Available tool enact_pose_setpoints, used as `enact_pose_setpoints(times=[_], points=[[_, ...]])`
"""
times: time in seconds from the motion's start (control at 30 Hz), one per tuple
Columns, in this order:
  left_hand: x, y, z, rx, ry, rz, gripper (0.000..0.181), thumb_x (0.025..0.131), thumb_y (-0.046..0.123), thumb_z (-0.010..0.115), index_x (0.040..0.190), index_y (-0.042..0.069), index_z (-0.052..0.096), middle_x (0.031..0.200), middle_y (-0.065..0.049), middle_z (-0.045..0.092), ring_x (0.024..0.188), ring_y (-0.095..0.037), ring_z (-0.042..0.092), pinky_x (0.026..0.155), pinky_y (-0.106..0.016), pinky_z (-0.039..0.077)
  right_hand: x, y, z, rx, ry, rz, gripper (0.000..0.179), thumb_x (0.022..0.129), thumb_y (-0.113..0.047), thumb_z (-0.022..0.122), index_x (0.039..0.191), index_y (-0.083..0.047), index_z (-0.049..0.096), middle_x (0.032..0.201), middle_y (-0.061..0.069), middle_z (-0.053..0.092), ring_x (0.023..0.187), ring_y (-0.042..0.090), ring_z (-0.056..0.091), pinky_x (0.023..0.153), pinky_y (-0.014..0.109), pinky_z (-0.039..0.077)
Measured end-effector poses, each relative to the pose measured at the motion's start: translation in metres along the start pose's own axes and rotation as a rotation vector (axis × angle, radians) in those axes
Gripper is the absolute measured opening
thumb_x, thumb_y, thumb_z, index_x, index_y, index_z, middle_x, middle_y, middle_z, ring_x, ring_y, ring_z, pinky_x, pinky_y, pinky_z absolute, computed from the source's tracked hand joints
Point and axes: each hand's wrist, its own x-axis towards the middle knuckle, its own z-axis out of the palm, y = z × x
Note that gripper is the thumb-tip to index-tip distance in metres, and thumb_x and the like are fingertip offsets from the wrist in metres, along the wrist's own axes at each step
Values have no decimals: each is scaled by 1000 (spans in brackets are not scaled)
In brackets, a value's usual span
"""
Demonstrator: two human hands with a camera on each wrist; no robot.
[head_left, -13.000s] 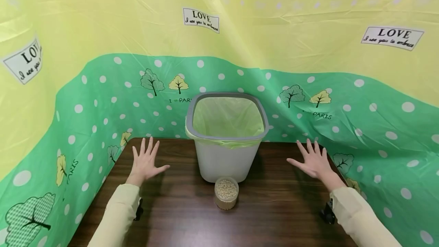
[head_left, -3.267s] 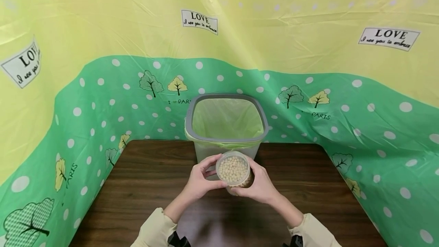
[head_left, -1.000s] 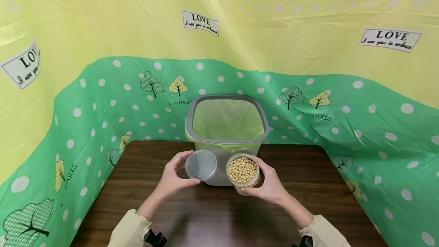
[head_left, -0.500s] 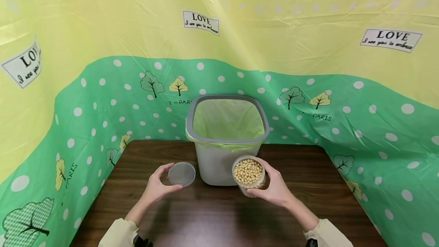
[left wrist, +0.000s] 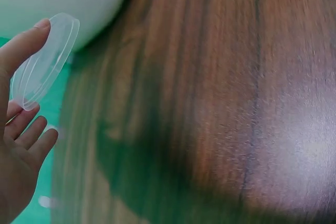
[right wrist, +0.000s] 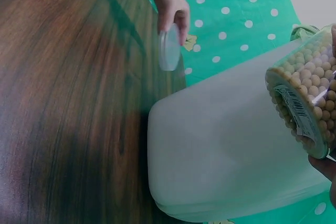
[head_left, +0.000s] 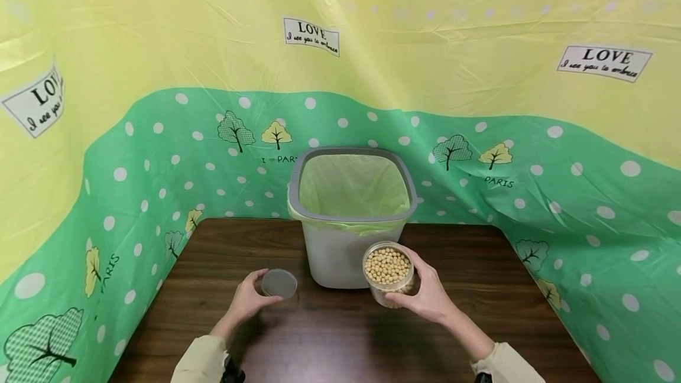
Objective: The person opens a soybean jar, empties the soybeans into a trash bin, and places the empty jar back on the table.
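Note:
My left hand (head_left: 247, 300) pinches a round clear plastic lid (head_left: 279, 284) by its edge, low over the left part of the table. In the left wrist view the lid (left wrist: 47, 61) stands tilted between thumb and fingertips. Toward the right, my right hand (head_left: 428, 291) grips an uncapped clear jar (head_left: 388, 273) full of pale round beans, held upright just in front of the bin. A barcode label shows on the bottom of the jar (right wrist: 302, 98) in the right wrist view. Some of the right fingers are hidden behind the jar.
A light grey bin (head_left: 335, 259) with a grey rim and a pale green liner bag (head_left: 353, 185) stands at the back middle of the dark wooden table (head_left: 330, 347). Behind and beside the table hangs a green and yellow printed curtain (head_left: 159, 182).
Earlier, the jar stood capped before the bin; both hands lifted it and the lid came off. Since then the left hand has carried the lid left and down, while the jar shifted slightly right.

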Motion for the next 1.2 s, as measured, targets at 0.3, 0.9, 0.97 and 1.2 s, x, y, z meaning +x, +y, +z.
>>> enact_pose_setpoints(times=[0.3, 0.9, 0.97, 1.2], points=[[-1, -21, 16, 112, -19, 11, 82, 53, 31, 87, 117, -8, 54, 113, -22, 57, 108, -36, 52, 90, -46, 41, -1, -6, -3, 62, 13, -11, 87, 58, -11, 84, 133, -6, 41, 125, 11, 52, 110, 10, 50, 89, 17, 39], [-3, -31, 16, 339, -68, 83, 80, 46, 34, 88, 111, -3, 58, 103, -13, 61, 95, -29, 56, 79, -43, 46, 3, -33, -13, 57, 60, -81, 83, 51, 1, 82, 125, 11, 43, 116, 25, 53, 107, 9, 52, 87, 13, 39], [-3, -33, 16, 343, -65, 76, 80, 46, 34, 88, 111, -3, 59, 103, -12, 61, 96, -29, 56, 79, -43, 46, 3, -25, -12, 57, 60, -87, 85, 51, 0, 83, 126, 10, 44, 117, 24, 53, 107, 9, 51, 88, 13, 38], [-3, -29, 6, 336, -88, 66, 87, 49, 37, 87, 117, -6, 54, 109, -16, 59, 103, -33, 54, 84, -46, 44, -3, 1, -14, 33, 62, -65, 90, 52, -6, 85, 131, -2, 43, 122, 15, 53, 109, 7, 50, 89, 13, 38]])
